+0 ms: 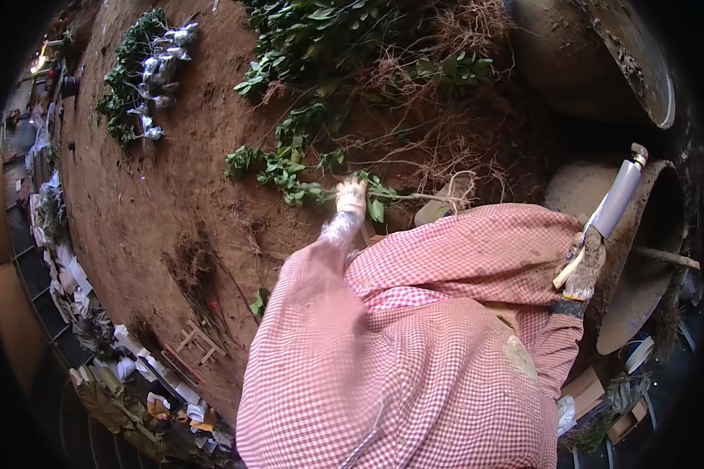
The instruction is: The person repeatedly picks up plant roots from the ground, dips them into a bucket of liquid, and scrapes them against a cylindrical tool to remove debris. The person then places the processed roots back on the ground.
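My left hand [351, 196], in a light glove, is at the stem of a leafy plant [293, 176] lying on the soil; whether its fingers grip the stem cannot be told. The bare roots [462, 196] of a plant reach right, beside my checked garment. My right hand [586, 264], in a dirt-covered glove, is closed around a grey cylindrical tool [618, 199] with a metal end fitting, and a pale stick-like piece shows beside it. Beyond my left hand lies a large heap of leafy plants [328, 41] with tangled bare roots [422, 76].
Plants with silver-wrapped roots [158, 70] lie at the upper left. Two large dirt-covered round containers [581, 182] [563, 58] stand at the right. A small wooden frame [199, 346] and dry roots [190, 264] lie on the soil at lower left. Bags and cloths [111, 393] line the left edge.
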Motion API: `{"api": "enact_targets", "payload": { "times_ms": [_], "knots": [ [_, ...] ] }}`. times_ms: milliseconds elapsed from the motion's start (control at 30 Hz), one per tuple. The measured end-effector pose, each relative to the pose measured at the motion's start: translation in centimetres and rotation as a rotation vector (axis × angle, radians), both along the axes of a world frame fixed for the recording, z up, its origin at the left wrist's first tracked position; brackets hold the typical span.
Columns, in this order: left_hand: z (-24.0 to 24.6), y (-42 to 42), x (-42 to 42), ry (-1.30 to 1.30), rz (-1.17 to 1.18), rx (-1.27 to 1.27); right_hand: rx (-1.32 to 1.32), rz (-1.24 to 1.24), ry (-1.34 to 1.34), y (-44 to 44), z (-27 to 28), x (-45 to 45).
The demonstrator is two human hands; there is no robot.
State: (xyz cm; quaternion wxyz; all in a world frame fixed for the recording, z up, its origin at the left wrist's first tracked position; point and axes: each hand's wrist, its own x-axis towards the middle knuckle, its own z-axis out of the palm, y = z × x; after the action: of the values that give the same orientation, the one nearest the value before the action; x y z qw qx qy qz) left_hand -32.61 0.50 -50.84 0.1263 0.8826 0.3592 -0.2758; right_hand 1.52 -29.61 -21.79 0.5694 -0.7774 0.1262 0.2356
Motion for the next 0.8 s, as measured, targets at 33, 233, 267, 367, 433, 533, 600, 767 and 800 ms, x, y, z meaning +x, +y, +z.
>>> {"api": "enact_targets", "payload": {
  "times_ms": [33, 233, 267, 367, 433, 533, 600, 767, 800],
  "knots": [
    [-0.5, 0.8, 0.5, 0.044, 0.091, 0.018, -0.011, -0.004, -0.007, -0.1, 0.0, -0.2],
    [-16.0, 2.8, -2.0, 0.286, 0.199, 0.209, -0.094, 0.017, -0.007, 1.4, 0.8, 0.4],
    [-11.7, 3.3, 0.9, 0.315, 0.068, 0.082, -0.092, 0.001, -0.021, -0.3, -0.4, 0.3],
    [-3.9, 5.2, 2.8, 0.301, -0.037, -0.101, -0.025, -0.011, -0.029, -2.4, -1.6, 0.2],
    [-3.6, 5.3, 2.5, 0.106, 0.054, -0.081, -0.022, 0.047, -0.011, -2.0, -1.1, 0.6],
    [2.6, 6.4, 2.1, -0.233, 0.074, -0.237, 0.034, 0.035, -0.038, -3.0, -2.0, 0.4],
    [4.3, 5.3, 0.8, -0.687, 0.109, -0.201, 0.115, 0.026, -0.058, -1.1, -0.8, 0.2],
    [16.2, 3.9, 5.6, -0.781, 0.717, -0.998, 0.87, 0.099, 0.386, 1.6, 1.4, -1.1],
    [15.9, 4.2, 5.7, -0.874, 0.473, -0.995, 0.98, 0.128, 0.437, 3.4, 2.8, -1.8]
  ]
}}
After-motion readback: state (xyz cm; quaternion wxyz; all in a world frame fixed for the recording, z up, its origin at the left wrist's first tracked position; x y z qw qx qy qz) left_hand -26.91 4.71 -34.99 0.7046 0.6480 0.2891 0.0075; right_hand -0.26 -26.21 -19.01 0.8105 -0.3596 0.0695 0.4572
